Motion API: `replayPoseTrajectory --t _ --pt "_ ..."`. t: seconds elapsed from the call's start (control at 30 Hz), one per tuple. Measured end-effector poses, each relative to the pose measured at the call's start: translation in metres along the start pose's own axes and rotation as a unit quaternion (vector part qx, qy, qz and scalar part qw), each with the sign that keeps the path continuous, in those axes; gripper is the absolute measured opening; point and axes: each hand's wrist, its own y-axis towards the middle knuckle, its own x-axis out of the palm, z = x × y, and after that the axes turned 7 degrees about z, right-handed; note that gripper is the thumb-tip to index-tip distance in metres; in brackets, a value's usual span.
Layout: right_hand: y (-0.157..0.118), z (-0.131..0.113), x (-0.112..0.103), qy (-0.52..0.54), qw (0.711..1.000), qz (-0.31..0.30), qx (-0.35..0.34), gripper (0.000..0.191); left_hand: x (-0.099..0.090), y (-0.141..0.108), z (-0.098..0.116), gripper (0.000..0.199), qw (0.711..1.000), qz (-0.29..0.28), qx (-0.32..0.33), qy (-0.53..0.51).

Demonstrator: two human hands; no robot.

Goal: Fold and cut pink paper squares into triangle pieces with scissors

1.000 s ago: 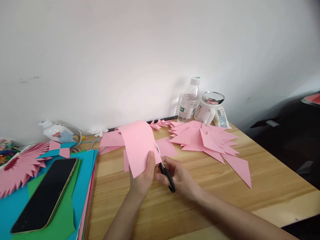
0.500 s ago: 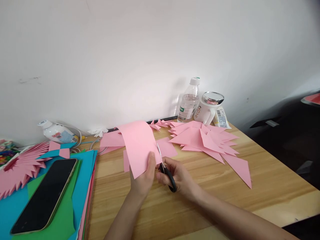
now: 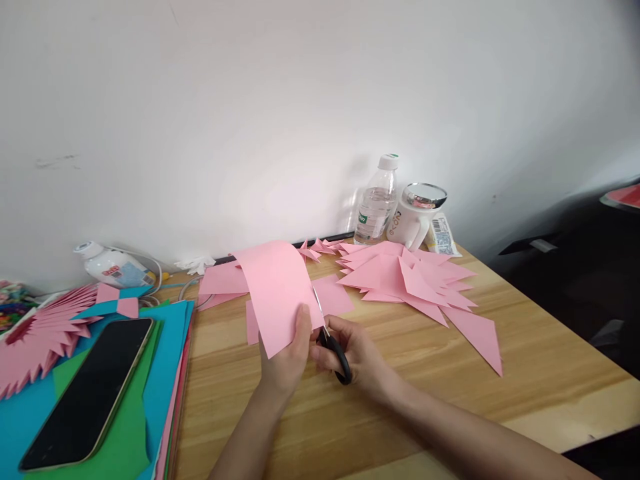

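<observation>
A curved pink paper sheet (image 3: 277, 293) is raised above the wooden table (image 3: 230, 413). My left hand (image 3: 290, 353) pinches its lower edge, thumb on top and the other fingers hidden behind it. Black-handled scissors (image 3: 336, 357) are in my right hand (image 3: 355, 353), with fingers wrapped round the handles. The blades point up and away, along the right edge of the sheet. To the right lies a pile of pointed pink paper pieces (image 3: 385, 273). Other flat pink pieces (image 3: 223, 280) lie behind and under the raised sheet.
At the back stand a clear bottle (image 3: 376, 207) and a white mug (image 3: 413, 217), beside a small packet (image 3: 443, 235). On the left, a black phone (image 3: 90, 393) rests on green and blue paper (image 3: 170, 353), near folded pink paper (image 3: 45, 347) and a white bottle (image 3: 113, 265).
</observation>
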Motion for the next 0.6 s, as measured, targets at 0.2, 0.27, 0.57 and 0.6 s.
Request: replayPoseTrajectory --t 0.2,0.27,0.57,0.6 --pt "0.001 -0.006 0.001 0.023 1.000 0.001 0.004 0.042 0.000 -0.001 0.000 0.024 1.000 -0.011 -0.020 -0.007" --pt "0.002 -0.008 0.001 0.027 1.000 0.002 0.007 0.043 0.001 -0.002 0.000 0.025 0.999 -0.014 -0.033 -0.014" --pt "0.000 -0.011 0.002 0.037 0.999 0.003 0.011 0.041 0.000 -0.002 0.001 0.026 0.998 -0.024 -0.054 -0.022" --pt "0.000 -0.011 0.002 0.037 0.999 0.003 0.009 0.041 0.000 -0.002 0.001 0.027 0.998 -0.027 -0.049 -0.021"
